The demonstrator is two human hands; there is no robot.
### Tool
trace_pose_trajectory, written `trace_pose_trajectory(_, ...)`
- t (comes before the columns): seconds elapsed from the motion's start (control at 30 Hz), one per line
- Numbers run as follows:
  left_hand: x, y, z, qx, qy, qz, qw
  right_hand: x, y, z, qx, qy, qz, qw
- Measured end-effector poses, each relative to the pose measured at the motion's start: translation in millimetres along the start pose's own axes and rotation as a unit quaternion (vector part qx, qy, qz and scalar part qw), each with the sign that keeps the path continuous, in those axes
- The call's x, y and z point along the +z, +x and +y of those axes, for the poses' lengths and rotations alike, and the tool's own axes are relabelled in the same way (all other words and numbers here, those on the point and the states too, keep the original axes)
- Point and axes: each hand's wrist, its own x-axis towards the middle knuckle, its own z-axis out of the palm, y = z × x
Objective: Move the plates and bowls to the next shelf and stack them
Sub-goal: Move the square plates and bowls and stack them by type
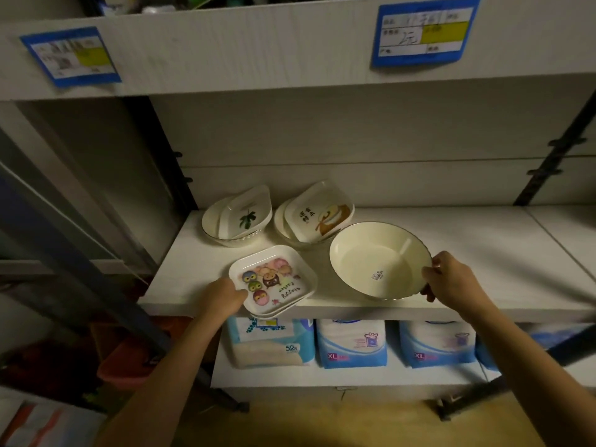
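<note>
On the white shelf point(483, 253), my right hand point(451, 279) grips the right rim of a large cream bowl point(377, 253) with a small label inside. My left hand point(222, 296) holds the near left edge of a square plate with an owl picture point(274, 279), which lies on top of other square plates at the shelf's front edge. Behind, a square plate with a green leaf point(245, 214) leans inside a round bowl point(213, 221). Beside it a square plate with a food picture point(319, 214) leans in another round bowl point(280, 227).
The shelf above point(258, 53) carries blue price labels point(422, 30). The shelf below holds packs in blue and white wrapping point(351, 343). Dark metal uprights point(161, 156) frame the shelf on the left and right. The shelf board stretches bare to the right.
</note>
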Motion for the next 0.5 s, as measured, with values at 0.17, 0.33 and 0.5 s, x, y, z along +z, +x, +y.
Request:
trace_pose_trajectory(0.17,-13.1,0.5,0.6,0.006,-0.05,0.016,0.999,-3.7,-4.8,8.1,0.008,0.007,0.004,1.0)
trace_pose_trajectory(0.33,-19.4,-5.1,2.4,0.028,-0.095,0.032,0.995,-14.5,-12.9,17.3,0.022,0.006,0.019,1.0)
trace_pose_trajectory(0.5,-28.6,-14.5,20.5,0.07,-0.103,0.047,0.991,-34.7,-24.5,33.5,0.046,0.018,0.044,0.998)
